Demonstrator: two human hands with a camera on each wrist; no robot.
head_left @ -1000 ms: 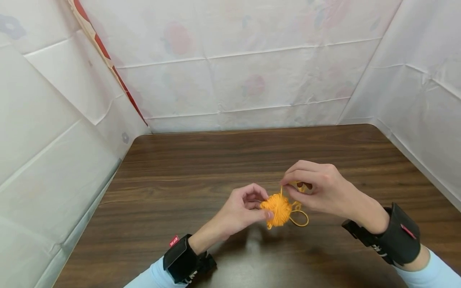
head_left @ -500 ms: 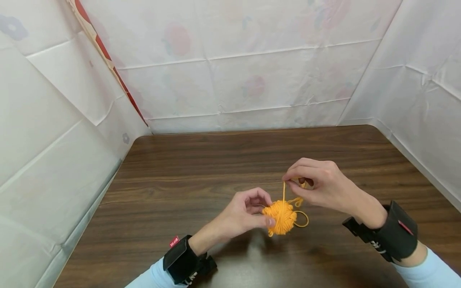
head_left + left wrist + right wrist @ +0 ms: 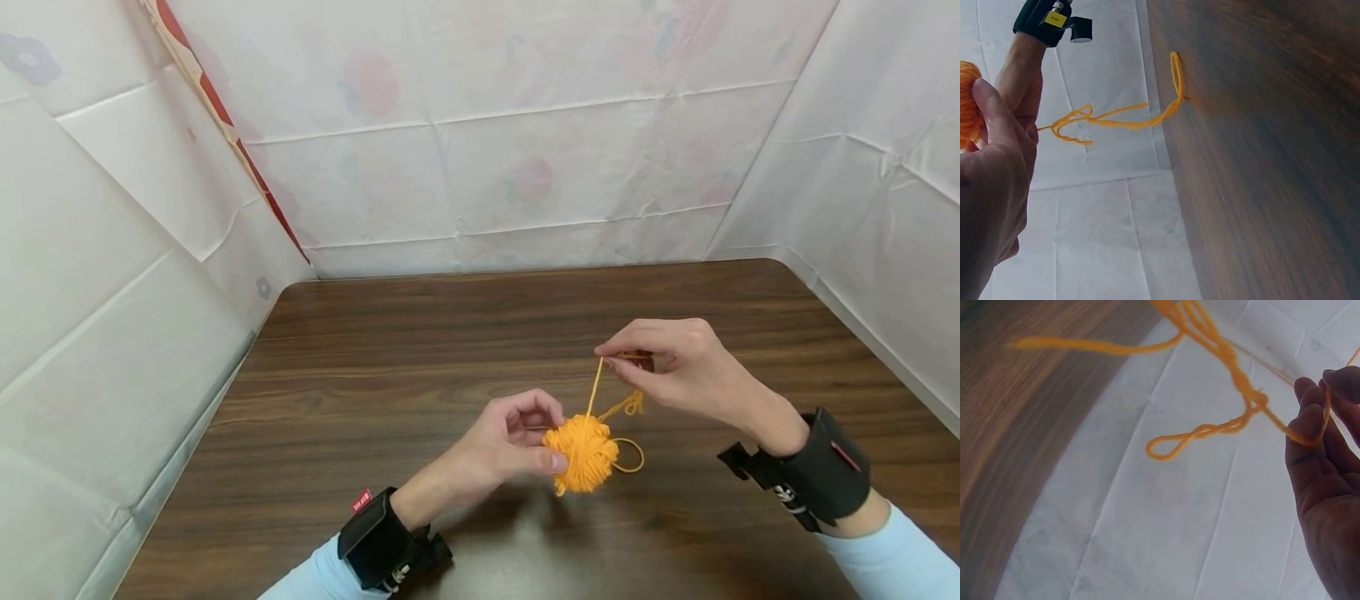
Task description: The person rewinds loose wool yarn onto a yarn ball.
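Observation:
A small ball of orange yarn [image 3: 581,446] is held just above the brown table [image 3: 375,375] by my left hand [image 3: 517,446], thumb and fingers curled round it. My right hand [image 3: 663,367] is raised above and to the right of the ball and pinches a strand of yarn [image 3: 595,387] that runs taut up from the ball. More loose yarn hangs from the right hand in a tangle [image 3: 1235,406] and ends in a loop [image 3: 630,457] lying on the table. In the left wrist view the ball [image 3: 967,103] shows at the edge behind my thumb.
White plastic sheeting [image 3: 487,125] walls the table at the back, left and right. A red strip [image 3: 225,125] runs down the left corner. Black wrist straps [image 3: 821,479] sit on both arms.
My right hand has risen and moved away from the ball, drawing the strand longer and taut. The left hand and ball have shifted slightly lower.

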